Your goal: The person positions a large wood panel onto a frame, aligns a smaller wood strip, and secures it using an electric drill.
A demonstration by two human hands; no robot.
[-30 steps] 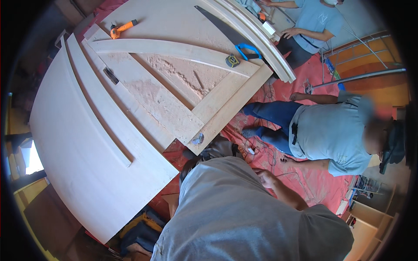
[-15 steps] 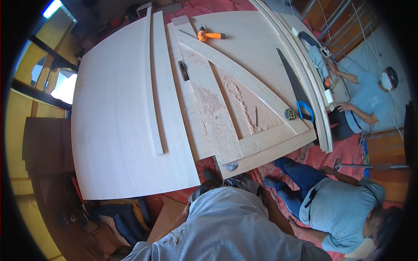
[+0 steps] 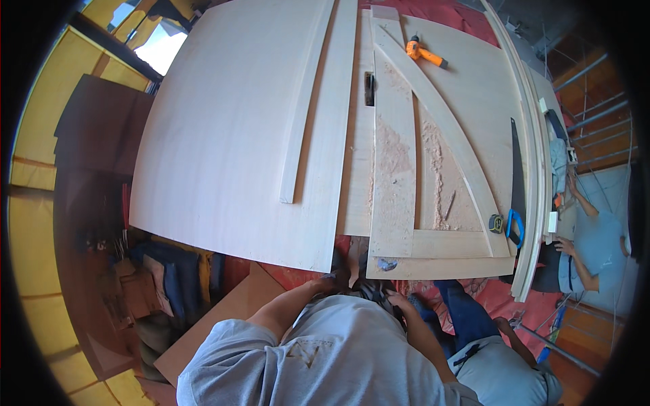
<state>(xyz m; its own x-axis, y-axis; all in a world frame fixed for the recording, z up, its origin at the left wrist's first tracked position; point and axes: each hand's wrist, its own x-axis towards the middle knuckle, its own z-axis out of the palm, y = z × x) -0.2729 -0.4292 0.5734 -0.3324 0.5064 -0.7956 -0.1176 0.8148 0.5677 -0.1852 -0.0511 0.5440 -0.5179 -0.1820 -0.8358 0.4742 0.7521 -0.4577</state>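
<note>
My left hand (image 3: 326,282) is low in front of my body, by the near corner of a large pale plywood sheet (image 3: 230,135). My right hand (image 3: 398,302) hangs at my right thigh, below the near edge of a wooden frame (image 3: 447,243). Both hands are small and dark here, and their fingers do not show clearly. A long wooden strip (image 3: 302,128) lies on the sheet. On the frame are wood shavings (image 3: 437,169); a yellow-black tape measure (image 3: 495,223) and a handsaw with a blue handle (image 3: 515,229) lie at its right.
An orange cordless drill (image 3: 425,53) rests on the far panel. Long battens (image 3: 531,155) line the right side. One person (image 3: 596,250) works beyond them; another (image 3: 504,365) is low at my right on red sheeting. A brown board (image 3: 217,318) leans at left.
My view has turned, so the panels sit further right and higher in it. My left arm has come forward and bent, bringing the left hand toward the sheet's near corner.
</note>
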